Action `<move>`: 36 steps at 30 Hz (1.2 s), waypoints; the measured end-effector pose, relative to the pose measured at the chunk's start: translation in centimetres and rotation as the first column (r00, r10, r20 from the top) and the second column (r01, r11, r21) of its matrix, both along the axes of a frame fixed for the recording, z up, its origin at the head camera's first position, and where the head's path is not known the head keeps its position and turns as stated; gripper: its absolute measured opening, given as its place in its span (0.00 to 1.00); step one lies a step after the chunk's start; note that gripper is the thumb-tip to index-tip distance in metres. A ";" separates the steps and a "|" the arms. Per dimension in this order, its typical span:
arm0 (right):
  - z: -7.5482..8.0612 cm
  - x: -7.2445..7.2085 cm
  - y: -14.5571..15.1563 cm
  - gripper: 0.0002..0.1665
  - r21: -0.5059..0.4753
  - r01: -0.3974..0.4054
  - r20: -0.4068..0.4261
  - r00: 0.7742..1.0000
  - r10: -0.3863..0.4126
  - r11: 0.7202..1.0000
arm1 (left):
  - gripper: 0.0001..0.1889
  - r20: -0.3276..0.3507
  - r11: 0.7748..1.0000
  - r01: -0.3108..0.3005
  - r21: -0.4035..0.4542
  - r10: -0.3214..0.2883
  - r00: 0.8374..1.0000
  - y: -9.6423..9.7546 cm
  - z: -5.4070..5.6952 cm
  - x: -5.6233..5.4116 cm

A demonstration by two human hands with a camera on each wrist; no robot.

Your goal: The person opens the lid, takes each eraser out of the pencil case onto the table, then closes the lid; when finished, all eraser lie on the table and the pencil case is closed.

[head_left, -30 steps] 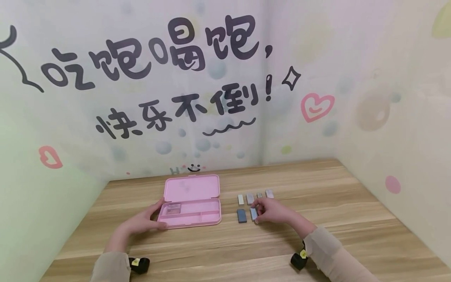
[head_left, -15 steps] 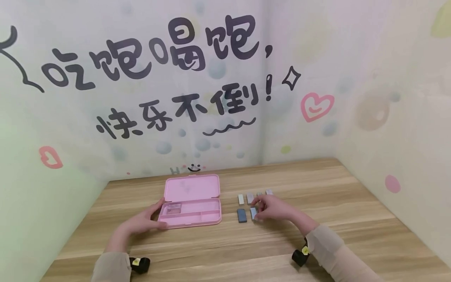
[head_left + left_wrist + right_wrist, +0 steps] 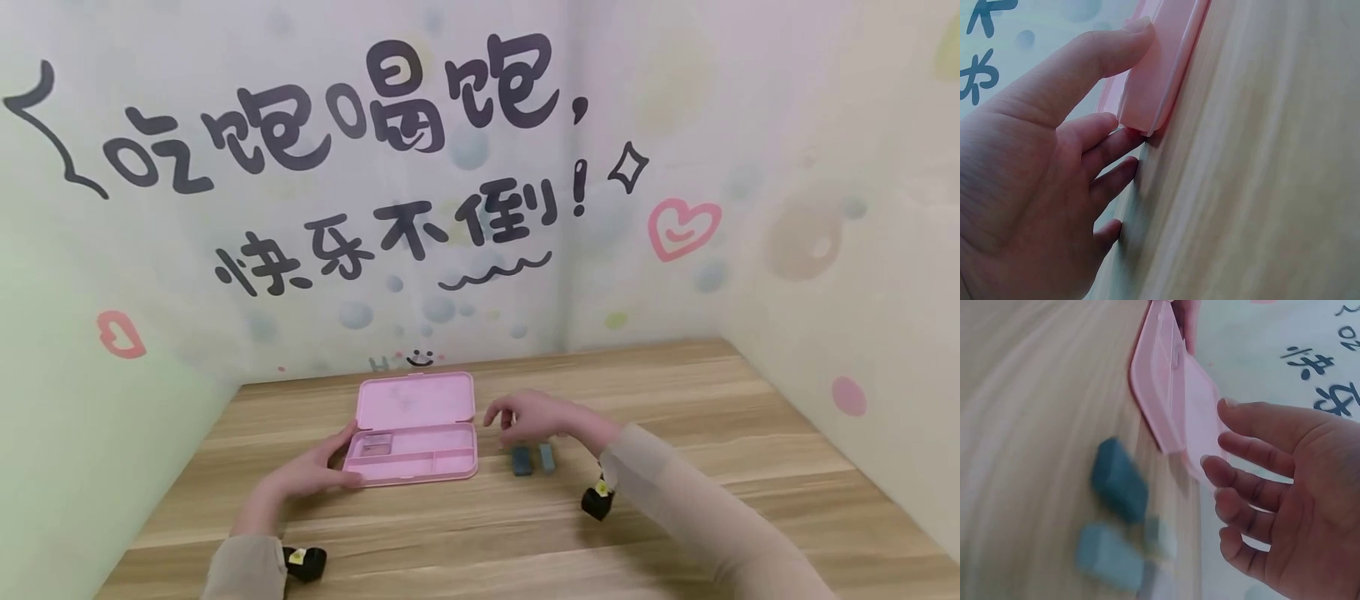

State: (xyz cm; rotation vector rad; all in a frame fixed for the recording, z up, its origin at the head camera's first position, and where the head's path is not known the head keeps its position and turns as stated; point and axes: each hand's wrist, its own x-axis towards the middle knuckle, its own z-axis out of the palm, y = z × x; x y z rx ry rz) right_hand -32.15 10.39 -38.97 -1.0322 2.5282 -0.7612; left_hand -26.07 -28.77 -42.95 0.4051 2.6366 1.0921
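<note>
My left hand [image 3: 318,468] grips the left end of an open pink pencil case [image 3: 453,475], thumb over the near corner and fingers at the end and behind. In the left wrist view the thumb presses on the case [image 3: 1160,81]. My right hand [image 3: 534,417] hovers right of the case, fingers loosely bent, nothing between them. Below it lie a dark blue block [image 3: 521,461] and a light blue block [image 3: 547,457], both eraser-like. The right wrist view also shows a pale block [image 3: 1160,537] and a greyish block [image 3: 1157,581], which the right hand hides in the head view.
Small mauve-grey pieces [image 3: 377,448] lie in the case's back left compartment. The case's lid [image 3: 416,402] leans back toward the printed wall [image 3: 510,317]. Wood-grain tabletop [image 3: 465,533] stretches in front, with walls on the left and right.
My right hand has left the light blue block, which stays on the table, and moved left toward the case, over the back row. My left hand keeps its grip. The head view has shifted slightly.
</note>
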 end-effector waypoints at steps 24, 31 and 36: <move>0.7 -2.3 -13.3 0.25 0.003 -0.224 -0.045 0.974 0.224 0.975 | 0.55 0.019 1.000 -0.026 0.012 0.026 0.999 0.1 0.3 0.0; -0.4 -2.7 -15.3 0.28 -0.026 -0.194 -0.019 0.981 0.193 0.981 | 0.55 0.014 1.000 -0.022 0.011 0.022 1.000 0.0 0.2 0.0; -0.9 -2.7 -16.6 0.31 0.100 -0.193 -0.140 0.968 0.206 0.976 | 0.55 0.014 1.000 -0.022 0.016 0.021 1.000 -0.3 -0.1 0.0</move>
